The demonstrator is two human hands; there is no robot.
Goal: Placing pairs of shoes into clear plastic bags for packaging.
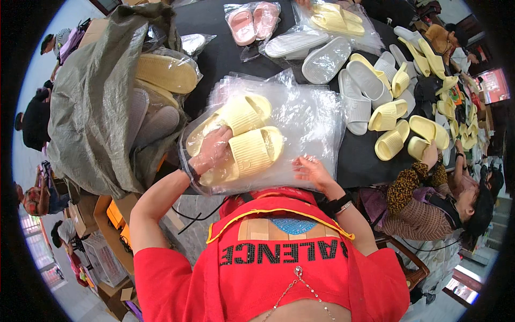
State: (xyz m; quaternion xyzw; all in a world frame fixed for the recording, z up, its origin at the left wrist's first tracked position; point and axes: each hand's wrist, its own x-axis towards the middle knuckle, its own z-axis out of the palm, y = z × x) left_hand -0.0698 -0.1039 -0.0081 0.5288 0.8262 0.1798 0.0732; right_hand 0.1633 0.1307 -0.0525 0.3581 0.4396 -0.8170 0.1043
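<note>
A pair of pale yellow slippers (256, 154) lies side by side on a stack of clear plastic bags (316, 115) in front of me. Clear film covers the heel parts at their left. My left hand (213, 147) grips the slippers between the two, fingers curled over their inner edges; film surrounds the wrist, and the fingertips are partly hidden. To the right of the pair, my right hand (311, 170) hovers at the near edge of the bag stack, fingers apart and holding nothing.
A grey-green woven sack (96, 107) at left holds bagged slippers (166, 72). Bagged pink slippers (253, 24) lie at the far side, with white slippers (324, 59) nearer. Loose yellow and grey slippers (389, 115) crowd the right. A co-worker's hand (429, 155) touches a yellow slipper there.
</note>
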